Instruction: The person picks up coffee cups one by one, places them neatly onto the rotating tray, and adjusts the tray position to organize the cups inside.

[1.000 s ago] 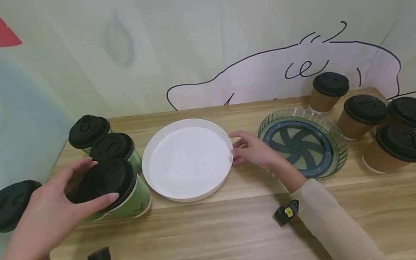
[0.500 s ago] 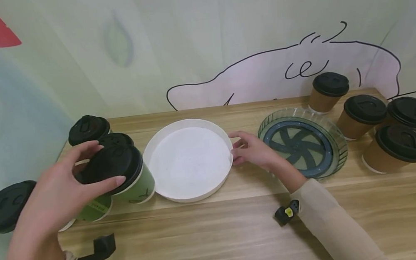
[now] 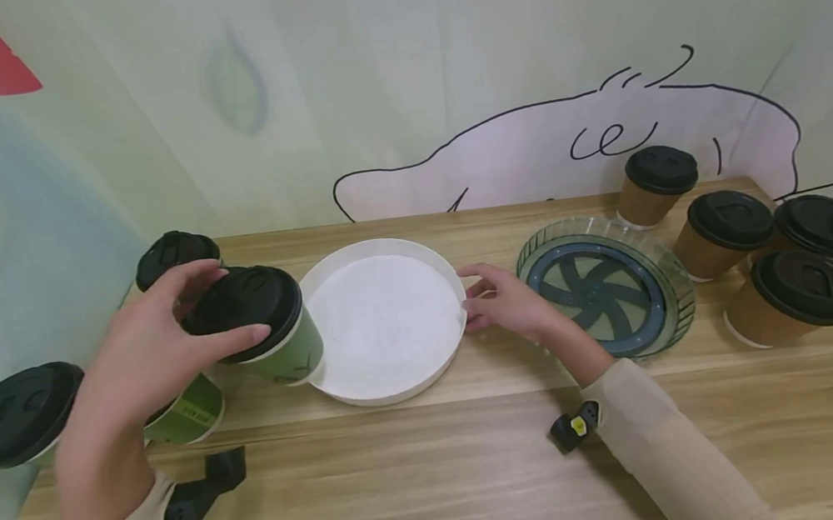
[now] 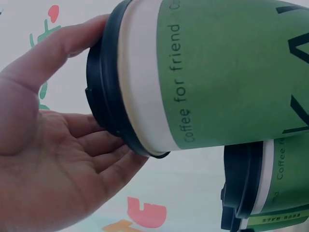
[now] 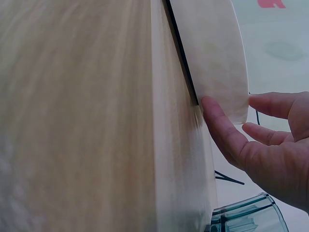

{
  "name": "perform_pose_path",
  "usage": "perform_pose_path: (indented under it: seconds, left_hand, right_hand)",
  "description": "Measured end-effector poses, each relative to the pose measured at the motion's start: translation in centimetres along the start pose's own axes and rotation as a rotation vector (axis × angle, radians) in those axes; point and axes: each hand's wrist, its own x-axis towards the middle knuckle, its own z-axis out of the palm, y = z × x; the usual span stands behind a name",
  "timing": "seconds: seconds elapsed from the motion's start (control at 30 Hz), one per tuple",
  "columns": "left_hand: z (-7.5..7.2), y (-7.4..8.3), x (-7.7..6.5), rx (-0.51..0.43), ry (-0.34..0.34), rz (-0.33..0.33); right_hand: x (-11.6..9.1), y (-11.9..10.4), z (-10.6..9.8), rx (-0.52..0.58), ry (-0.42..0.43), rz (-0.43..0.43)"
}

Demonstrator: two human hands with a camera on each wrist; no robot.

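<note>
My left hand [image 3: 147,353] grips a green paper coffee cup [image 3: 291,351] by its black lid, thumb on the near side and fingers round the far side. The cup is slightly tilted, and its base overlaps the left rim of a round white tray [image 3: 385,322]. In the left wrist view the held cup [image 4: 217,72] has "Coffee for friend" printed on its sleeve. My right hand [image 3: 505,300] pinches the tray's right edge. Seen from the right wrist, the thumb and fingers [image 5: 273,104] touch the tray's side wall [image 5: 217,58].
Other green cups with black lids stand left, one lidded cup [image 3: 21,415] at the far left, another green cup [image 3: 193,411] behind my left wrist. A clear ribbed dish [image 3: 679,293] is right of the tray. Several brown lidded cups [image 3: 783,317] stand beyond it.
My left hand has carried the green cup to the right, up to the tray's left edge, uncovering another green cup behind it. The right hand and the tray stay put.
</note>
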Motion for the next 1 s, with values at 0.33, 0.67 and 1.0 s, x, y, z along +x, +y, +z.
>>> perform_pose_path:
  seconds: [0.33, 0.67, 1.0]
  left_hand:
    - [0.7, 0.5, 1.3, -0.029, -0.006, -0.008]
    - [1.1, 1.3, 2.4, -0.011, 0.005, -0.005]
    - [1.6, 1.8, 3.5, -0.015, -0.019, -0.018]
  right_hand:
    - [0.0, 0.0, 0.0, 0.006, 0.0, -0.007]
    - [0.1, 0.1, 0.0, -0.004, 0.003, -0.005]
    - [0.1, 0.1, 0.0, -0.01, 0.003, -0.002]
